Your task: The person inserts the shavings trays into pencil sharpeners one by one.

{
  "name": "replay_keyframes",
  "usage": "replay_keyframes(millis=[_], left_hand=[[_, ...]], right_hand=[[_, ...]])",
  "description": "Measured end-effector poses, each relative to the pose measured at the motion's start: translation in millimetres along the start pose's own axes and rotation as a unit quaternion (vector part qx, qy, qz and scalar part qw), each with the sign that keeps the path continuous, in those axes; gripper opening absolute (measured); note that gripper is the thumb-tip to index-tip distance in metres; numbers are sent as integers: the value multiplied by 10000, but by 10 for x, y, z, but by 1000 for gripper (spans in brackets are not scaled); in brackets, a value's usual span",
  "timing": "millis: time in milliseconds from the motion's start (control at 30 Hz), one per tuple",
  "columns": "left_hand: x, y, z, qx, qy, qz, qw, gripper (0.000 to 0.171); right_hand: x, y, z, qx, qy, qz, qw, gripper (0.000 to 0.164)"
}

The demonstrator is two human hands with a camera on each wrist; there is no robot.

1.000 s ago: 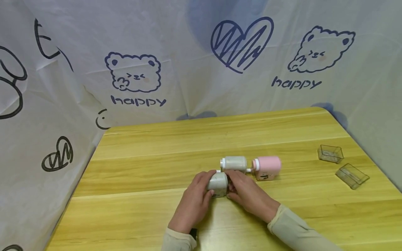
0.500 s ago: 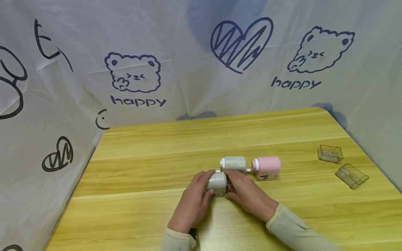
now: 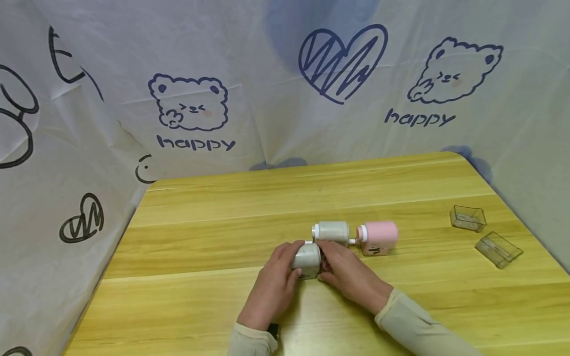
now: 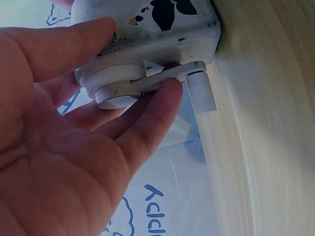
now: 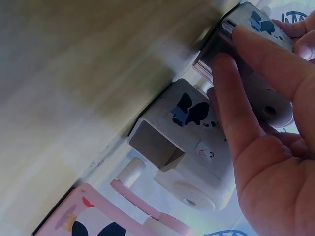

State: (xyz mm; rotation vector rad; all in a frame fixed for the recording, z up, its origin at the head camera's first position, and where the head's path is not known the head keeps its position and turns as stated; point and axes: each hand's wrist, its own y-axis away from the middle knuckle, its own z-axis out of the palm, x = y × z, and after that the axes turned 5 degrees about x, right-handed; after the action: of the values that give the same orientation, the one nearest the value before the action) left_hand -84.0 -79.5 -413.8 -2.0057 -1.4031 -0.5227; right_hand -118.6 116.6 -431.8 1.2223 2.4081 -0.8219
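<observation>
The left hand (image 3: 270,284) gripped a grey cranked box (image 3: 307,261), fingers around its crank (image 4: 162,78) side; the right hand (image 3: 354,277) touched the opposite end, though I couldn't tell whether it pinched anything. Just beyond the right hand sat another grey box (image 3: 332,231) and a pink box (image 3: 381,236), with two clear trays (image 3: 498,249) well off to its right

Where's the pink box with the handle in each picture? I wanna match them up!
Head: pink box, right of the middle, just right of the unheld white box.
Left wrist: not in this one.
Right wrist: pink box at the bottom left, partly cut off by the edge.
Landmark in all three: the held white box, near the middle in head, at the top in left wrist, and top right in right wrist.
</observation>
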Motion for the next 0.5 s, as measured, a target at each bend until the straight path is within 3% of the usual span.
replay_keyframes(millis=[500], left_hand=[[-11, -3, 10, 24, -12, -53, 10000, 54]], right_hand=[[-7, -14, 22, 66, 74, -44, 9999, 56]])
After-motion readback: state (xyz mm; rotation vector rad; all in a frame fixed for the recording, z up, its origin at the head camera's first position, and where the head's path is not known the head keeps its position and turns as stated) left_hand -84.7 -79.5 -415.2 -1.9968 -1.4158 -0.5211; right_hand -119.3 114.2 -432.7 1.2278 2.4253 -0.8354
